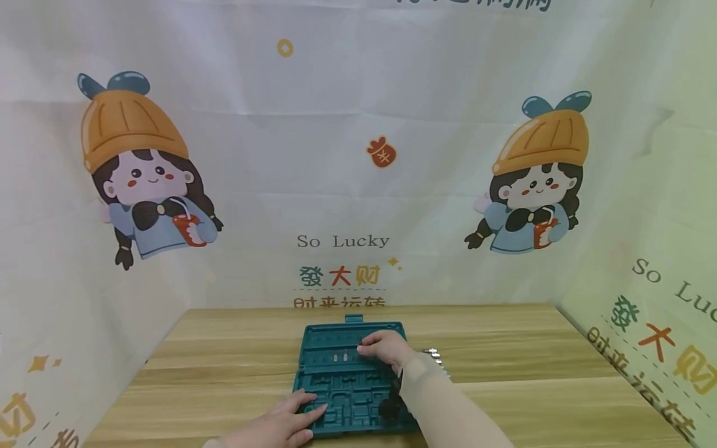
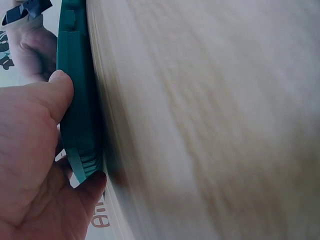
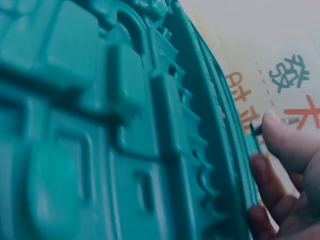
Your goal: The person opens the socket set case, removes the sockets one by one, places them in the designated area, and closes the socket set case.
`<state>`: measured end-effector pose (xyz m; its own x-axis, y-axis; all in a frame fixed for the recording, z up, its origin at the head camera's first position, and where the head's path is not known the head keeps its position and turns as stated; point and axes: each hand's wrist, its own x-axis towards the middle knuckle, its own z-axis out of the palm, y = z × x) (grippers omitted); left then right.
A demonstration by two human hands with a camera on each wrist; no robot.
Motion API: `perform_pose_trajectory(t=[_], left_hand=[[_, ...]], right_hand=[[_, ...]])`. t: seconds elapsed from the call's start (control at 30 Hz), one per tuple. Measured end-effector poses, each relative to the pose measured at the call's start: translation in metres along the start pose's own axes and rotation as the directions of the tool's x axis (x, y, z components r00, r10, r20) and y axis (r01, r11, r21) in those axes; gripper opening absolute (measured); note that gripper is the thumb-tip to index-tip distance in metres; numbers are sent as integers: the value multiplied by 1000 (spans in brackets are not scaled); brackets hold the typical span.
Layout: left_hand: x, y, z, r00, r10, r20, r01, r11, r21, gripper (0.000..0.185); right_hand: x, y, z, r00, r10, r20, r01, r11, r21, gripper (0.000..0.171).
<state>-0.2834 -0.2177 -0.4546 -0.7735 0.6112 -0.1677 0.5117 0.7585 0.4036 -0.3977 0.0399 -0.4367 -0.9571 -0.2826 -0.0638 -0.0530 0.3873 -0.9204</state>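
Teal plastic tool case point(image 1: 350, 379), lying open and flat near the front middle of a wooden table point(image 1: 504, 348), hinged lid half toward the printed backdrop and tray half toward the wearer. Left hand point(image 1: 288, 422) resting at the near left corner of the case, fingers laid out fairly straight over the rim, thumb and fingertips pressing against the side wall as seen from the left wrist view, steadying rather than lifting. Right hand point(image 1: 383, 346) reaching over the far half, fingers curled, appearing to pinch a small metal bit point(image 3: 290, 120) between thumb and fingertip beside the row of narrow slots; exact grip hard to confirm. Doing this well likely means keeping the left hand pressing down so the light case is not sliding, and lining the small piece up with its slot before pushing straight in. Looking moulded and rigid, deep blue-green, full of shaped recesses and ribs, most recesses appearing empty; a few pale bits sitting in the upper row, a dark round part near the lower right, a small metal item lying just beyond the right edge.
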Motion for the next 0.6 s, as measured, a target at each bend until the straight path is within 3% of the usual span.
perform_pose_trajectory(t=[0.3, 0.6], left_hand=[[0, 2, 1, 1000, -14, 1, 14, 1000, -11, 55], [-1, -1, 0, 1000, 16, 11, -16, 999, -34, 56]], right_hand=[[-19, -4, -33, 995, -52, 84, 58, 995, -76, 25], [-43, 14, -75, 991, -101, 84, 108, 990, -87, 31]])
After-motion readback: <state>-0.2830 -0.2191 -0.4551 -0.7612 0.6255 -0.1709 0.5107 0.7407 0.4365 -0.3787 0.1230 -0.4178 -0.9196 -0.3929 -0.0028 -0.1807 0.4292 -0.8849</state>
